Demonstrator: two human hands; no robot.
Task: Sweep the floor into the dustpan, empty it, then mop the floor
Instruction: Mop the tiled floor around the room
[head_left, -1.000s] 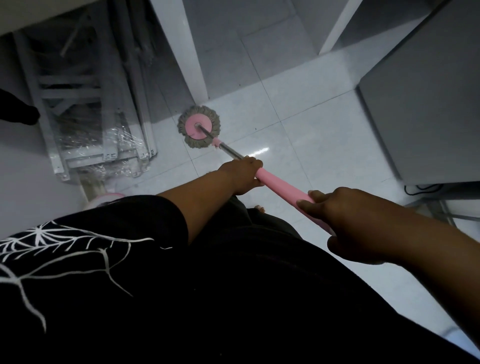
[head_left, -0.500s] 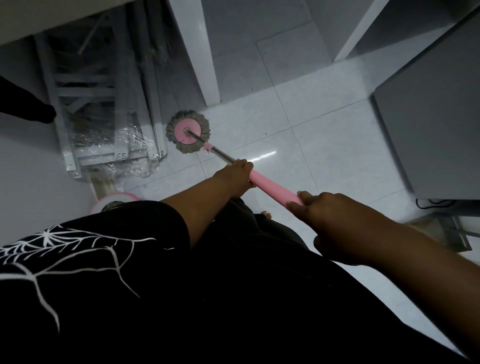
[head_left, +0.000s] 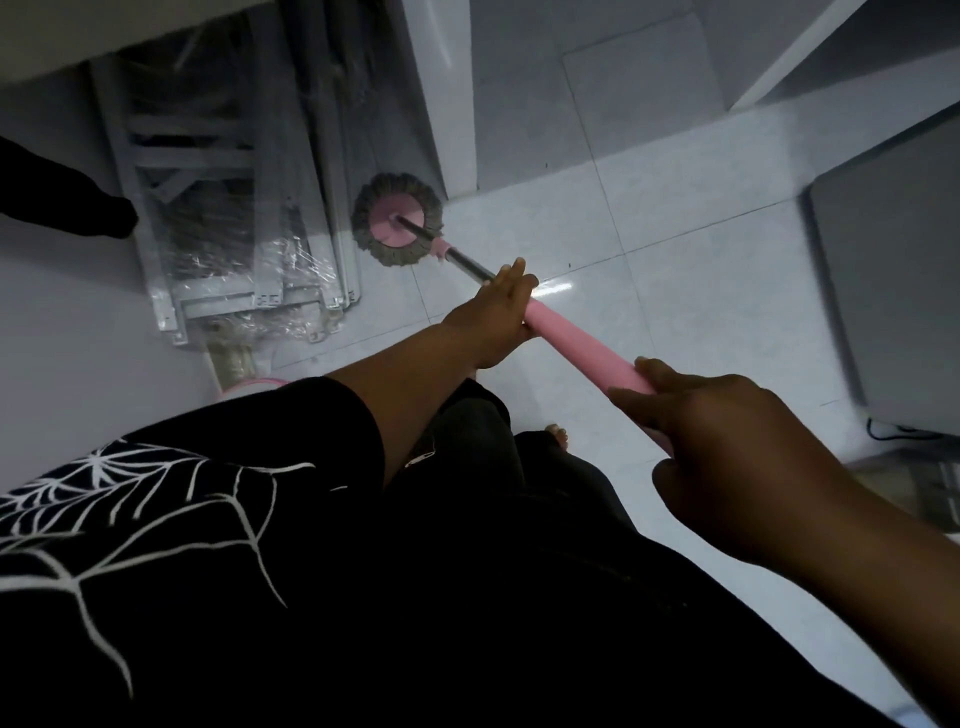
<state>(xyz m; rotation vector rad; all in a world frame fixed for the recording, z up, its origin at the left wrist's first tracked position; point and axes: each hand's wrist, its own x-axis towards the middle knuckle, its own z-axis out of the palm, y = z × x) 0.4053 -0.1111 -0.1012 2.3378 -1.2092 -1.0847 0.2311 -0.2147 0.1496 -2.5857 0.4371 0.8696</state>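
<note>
One mop (head_left: 519, 299), round head (head_left: 397, 226) on tiled floor (head_left: 675, 291). Two hands grip its pink handle (head_left: 582, 353): left hand (head_left: 493, 317) lower, right hand (head_left: 727, 452) near top.

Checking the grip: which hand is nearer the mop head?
Left. The left hand holds the handle lower down, closer to the mop head; the right hand grips its top end.
</note>
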